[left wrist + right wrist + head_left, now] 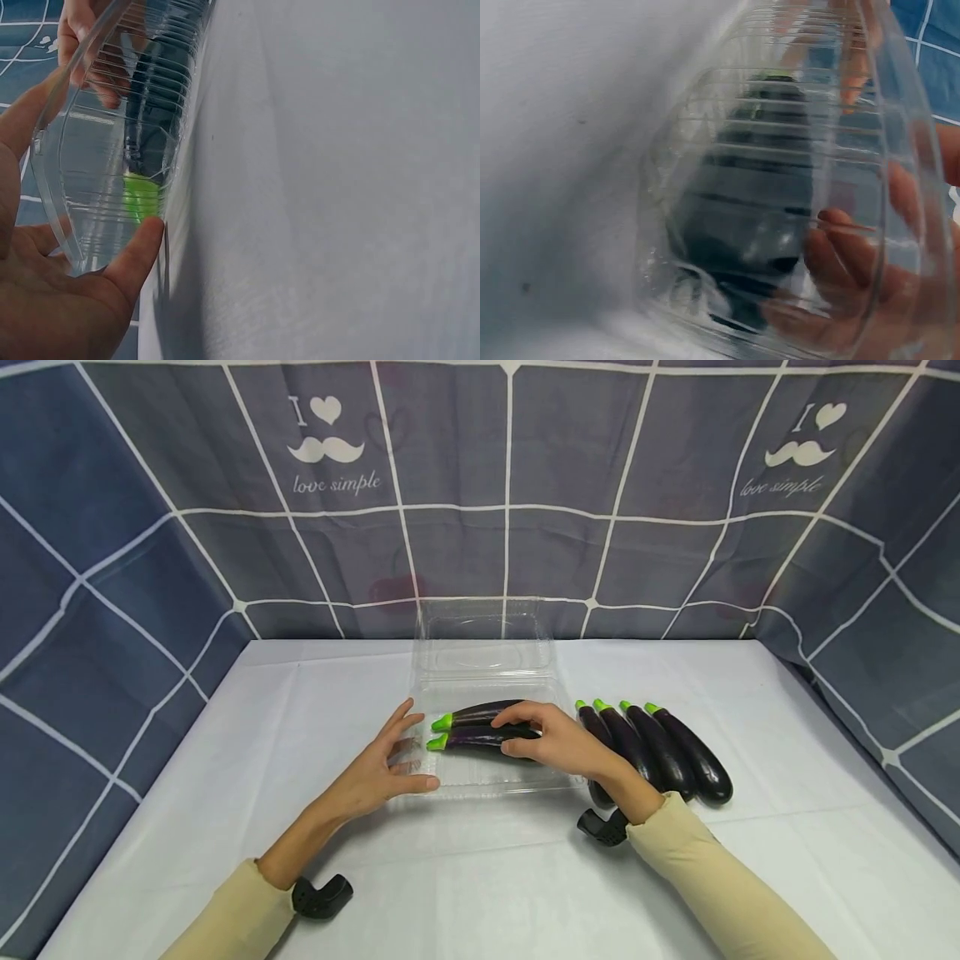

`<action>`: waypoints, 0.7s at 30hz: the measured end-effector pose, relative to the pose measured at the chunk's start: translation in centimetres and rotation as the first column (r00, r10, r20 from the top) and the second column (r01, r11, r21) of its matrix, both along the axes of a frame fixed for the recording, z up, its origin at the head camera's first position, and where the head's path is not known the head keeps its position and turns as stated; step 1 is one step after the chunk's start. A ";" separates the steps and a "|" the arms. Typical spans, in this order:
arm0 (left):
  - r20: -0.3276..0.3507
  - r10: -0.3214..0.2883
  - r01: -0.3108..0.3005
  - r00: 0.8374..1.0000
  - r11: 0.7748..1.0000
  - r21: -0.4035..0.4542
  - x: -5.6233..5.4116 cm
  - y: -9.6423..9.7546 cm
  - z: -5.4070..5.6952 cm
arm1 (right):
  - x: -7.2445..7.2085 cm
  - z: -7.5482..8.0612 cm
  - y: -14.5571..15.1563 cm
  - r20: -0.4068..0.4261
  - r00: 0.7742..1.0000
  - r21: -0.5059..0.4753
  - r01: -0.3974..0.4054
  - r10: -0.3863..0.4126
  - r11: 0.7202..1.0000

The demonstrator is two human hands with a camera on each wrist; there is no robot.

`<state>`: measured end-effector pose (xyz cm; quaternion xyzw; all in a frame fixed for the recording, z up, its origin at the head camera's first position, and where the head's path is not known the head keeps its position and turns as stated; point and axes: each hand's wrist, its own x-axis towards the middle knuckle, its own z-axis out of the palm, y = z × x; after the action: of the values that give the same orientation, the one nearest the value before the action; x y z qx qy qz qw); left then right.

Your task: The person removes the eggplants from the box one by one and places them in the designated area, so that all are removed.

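the left hand (378, 777) is resting, fingers loose and spread, at the left end of the clear box (480, 777). its thumb is touching the box. the right hand (558, 739) is sitting over two eggplants (480, 714), and i cannot tell if it is gripping them. they are lying in the box, green tops pointing left. four more eggplants (660, 747) are lying side by side on the white table (450, 877), just right of the box. the lid (483, 652) is standing open behind.
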<state>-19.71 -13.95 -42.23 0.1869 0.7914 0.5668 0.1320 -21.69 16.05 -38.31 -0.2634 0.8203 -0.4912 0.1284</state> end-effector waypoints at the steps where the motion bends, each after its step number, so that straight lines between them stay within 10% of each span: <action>1: -0.003 -0.003 0.003 1.000 1.000 0.001 0.0 0.0 0.0 | 0.0 0.0 0.0 0.005 1.000 0.002 0.001 -0.001 1.000; 21: -0.003 -0.010 0.010 1.000 1.000 0.025 0.1 0.3 0.2 | -0.3 -0.5 -0.3 -0.009 0.988 0.106 -0.154 0.156 0.982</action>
<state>-19.61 -13.64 -42.00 0.1934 0.7836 0.5755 0.1314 -21.98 15.70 -38.79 -0.3238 0.8229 -0.4338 0.1727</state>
